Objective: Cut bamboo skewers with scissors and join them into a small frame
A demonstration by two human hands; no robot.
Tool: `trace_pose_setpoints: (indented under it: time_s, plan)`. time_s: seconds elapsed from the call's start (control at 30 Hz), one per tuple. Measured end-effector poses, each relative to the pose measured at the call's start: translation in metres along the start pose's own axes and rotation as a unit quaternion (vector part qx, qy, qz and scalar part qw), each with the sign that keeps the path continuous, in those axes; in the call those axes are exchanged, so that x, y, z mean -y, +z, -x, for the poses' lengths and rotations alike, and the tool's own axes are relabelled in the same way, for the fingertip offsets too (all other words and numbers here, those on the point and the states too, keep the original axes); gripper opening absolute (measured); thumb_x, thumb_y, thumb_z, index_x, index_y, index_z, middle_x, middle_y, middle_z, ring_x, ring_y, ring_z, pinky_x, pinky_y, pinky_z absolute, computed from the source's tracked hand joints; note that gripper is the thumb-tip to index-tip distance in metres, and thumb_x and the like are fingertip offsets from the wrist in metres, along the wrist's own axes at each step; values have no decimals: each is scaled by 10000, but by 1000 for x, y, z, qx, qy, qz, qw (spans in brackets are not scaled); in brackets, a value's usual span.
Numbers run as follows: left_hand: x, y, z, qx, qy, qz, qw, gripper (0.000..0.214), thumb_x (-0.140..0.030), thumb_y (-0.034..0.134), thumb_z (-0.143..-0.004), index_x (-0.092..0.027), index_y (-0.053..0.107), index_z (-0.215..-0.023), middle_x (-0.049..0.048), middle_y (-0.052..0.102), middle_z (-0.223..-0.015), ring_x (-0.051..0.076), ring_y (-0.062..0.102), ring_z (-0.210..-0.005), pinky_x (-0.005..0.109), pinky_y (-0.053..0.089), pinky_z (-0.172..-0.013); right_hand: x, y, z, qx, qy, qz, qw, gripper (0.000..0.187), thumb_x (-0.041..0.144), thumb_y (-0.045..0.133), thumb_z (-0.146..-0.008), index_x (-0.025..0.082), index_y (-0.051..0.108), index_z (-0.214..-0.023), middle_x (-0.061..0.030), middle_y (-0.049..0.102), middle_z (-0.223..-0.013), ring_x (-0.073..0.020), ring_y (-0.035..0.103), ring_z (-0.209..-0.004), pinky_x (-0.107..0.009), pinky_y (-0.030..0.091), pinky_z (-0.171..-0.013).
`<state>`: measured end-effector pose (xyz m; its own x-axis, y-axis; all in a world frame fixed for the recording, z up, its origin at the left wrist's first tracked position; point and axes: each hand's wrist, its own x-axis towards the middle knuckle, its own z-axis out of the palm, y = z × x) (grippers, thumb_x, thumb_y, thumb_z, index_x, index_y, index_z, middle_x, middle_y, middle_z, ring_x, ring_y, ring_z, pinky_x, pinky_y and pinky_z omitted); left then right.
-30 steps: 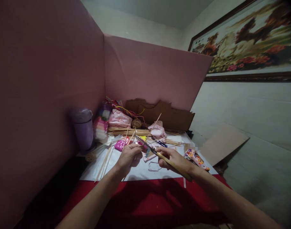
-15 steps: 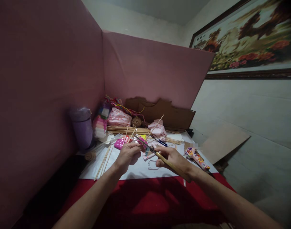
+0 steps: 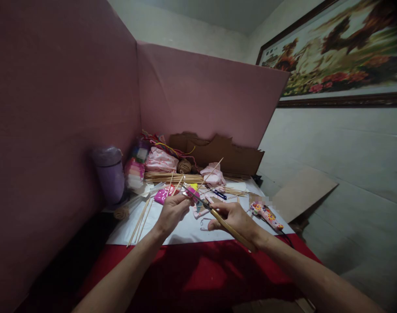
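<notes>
My right hand (image 3: 235,220) grips a long tool with a pale wooden handle (image 3: 229,228) and dark metal blades (image 3: 193,194) that point up and left. My left hand (image 3: 173,209) is closed in a pinch around several thin bamboo sticks (image 3: 207,174) that fan up and away from it. The blade tips meet the sticks just above my left fingers. Both hands hover over a white sheet (image 3: 185,232) laid on a red tablecloth (image 3: 198,274).
A pink partition (image 3: 71,108) walls the left and back. Behind the hands lie a bundle of sticks (image 3: 172,177), a twine ball (image 3: 184,166), cardboard pieces (image 3: 218,154), a purple cup (image 3: 110,174), pink packets, blue-handled scissors (image 3: 220,194) and a flowered glue gun (image 3: 266,214). Loose sticks (image 3: 140,221) rest at left.
Both hands rose slightly and drifted left with the tool and sticks still held. The view shifted a little; nothing was let go.
</notes>
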<state>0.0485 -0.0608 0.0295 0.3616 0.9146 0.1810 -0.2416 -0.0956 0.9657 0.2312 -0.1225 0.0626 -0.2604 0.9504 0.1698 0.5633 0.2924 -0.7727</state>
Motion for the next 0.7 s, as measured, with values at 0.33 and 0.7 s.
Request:
trace_pose_setpoints:
  time_s: [0.33,0.7]
  plan:
    - [-4,-17,0,148,-209,246,935,166,-204,624,-721,-102,523,-637,-87,299,-479,-16,147,-350,96,115,-314,-35,5,-6,35,-60,-87,994,422,477,744,-615,172,614,-875,52,431,-609,-88,394,-543,-206,319,-489]
    - [-3,-15,1,159,-175,171,957,171,-246,618,-720,-116,538,-644,-99,271,-417,4,133,-347,121,103,-321,-28,4,0,-27,-94,63,993,469,492,771,-577,165,676,-899,65,343,-575,-79,277,-536,-206,235,-465]
